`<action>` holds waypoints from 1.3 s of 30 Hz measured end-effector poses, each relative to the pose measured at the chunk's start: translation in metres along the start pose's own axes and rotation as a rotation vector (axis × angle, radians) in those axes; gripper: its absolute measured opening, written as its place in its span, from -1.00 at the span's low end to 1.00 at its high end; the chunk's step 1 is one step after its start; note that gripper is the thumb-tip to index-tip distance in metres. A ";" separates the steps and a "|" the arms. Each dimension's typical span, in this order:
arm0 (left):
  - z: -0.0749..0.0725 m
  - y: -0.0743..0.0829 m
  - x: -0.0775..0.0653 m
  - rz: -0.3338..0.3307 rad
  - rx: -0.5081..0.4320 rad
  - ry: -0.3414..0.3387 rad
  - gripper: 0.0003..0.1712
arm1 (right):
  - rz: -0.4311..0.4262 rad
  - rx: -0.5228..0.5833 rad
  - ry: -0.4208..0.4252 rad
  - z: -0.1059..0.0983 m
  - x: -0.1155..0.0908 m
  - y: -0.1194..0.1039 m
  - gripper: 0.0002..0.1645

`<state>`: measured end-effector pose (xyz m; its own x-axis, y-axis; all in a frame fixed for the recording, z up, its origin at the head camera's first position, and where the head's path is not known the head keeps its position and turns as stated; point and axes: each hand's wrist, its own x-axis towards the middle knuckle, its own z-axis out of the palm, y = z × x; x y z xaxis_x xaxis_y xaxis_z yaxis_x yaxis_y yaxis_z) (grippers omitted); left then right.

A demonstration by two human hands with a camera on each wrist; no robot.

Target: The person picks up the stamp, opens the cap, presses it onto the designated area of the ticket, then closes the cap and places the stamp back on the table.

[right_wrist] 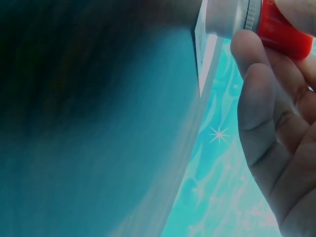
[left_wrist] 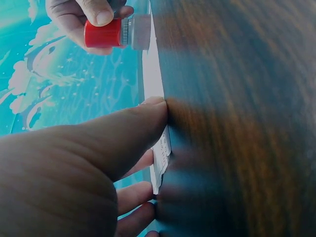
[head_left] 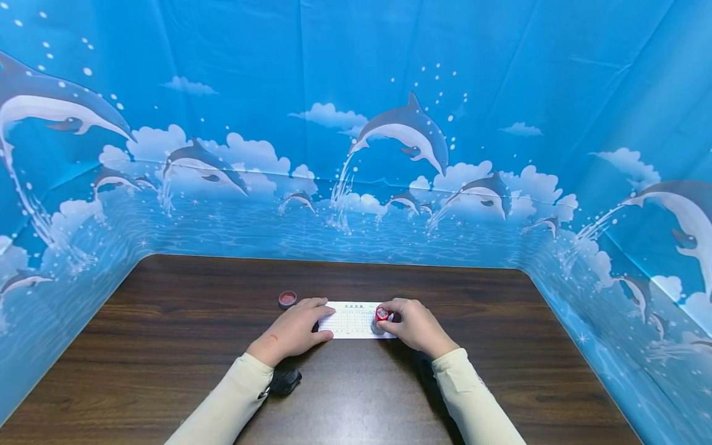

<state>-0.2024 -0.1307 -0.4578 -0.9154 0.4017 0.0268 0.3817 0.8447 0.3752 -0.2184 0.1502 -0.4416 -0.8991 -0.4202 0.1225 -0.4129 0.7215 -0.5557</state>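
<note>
On the table lies a white printed form pad (head_left: 350,321) with a ruled grid, its long side running left to right. My right hand (head_left: 418,324) pinches a round stamp (head_left: 382,314) between thumb and fingers. The stamp has a red top and a clear base, and stands upright on the right end of the form pad; in the left wrist view the base of the stamp (left_wrist: 140,32) meets the paper. My left hand (head_left: 295,329) rests on the left end of the pad, thumb (left_wrist: 148,116) at the near edge and fingers spread toward the far edge.
A small round dark-rimmed ink pad (head_left: 287,300) with a reddish inside sits just beyond my left hand. The dark wooden table (head_left: 489,371) is bordered at the back and sides by a blue dolphin-print curtain (head_left: 256,228). A black device (head_left: 285,382) is strapped under my left wrist.
</note>
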 end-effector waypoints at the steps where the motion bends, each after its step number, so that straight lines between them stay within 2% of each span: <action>1: 0.000 0.000 0.000 0.000 -0.001 0.001 -0.38 | -0.001 0.000 -0.002 0.000 0.000 0.001 -0.77; 21: 0.000 0.000 -0.001 0.000 -0.012 -0.003 -0.38 | -0.017 0.045 -0.008 0.000 0.001 0.002 -0.86; 39: -0.001 0.001 -0.001 0.010 0.001 -0.005 -0.44 | 0.006 0.057 -0.018 0.000 0.002 0.002 -0.82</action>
<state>-0.2009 -0.1310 -0.4562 -0.9109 0.4119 0.0263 0.3911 0.8410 0.3738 -0.2209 0.1509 -0.4421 -0.8988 -0.4258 0.1043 -0.3978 0.6921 -0.6023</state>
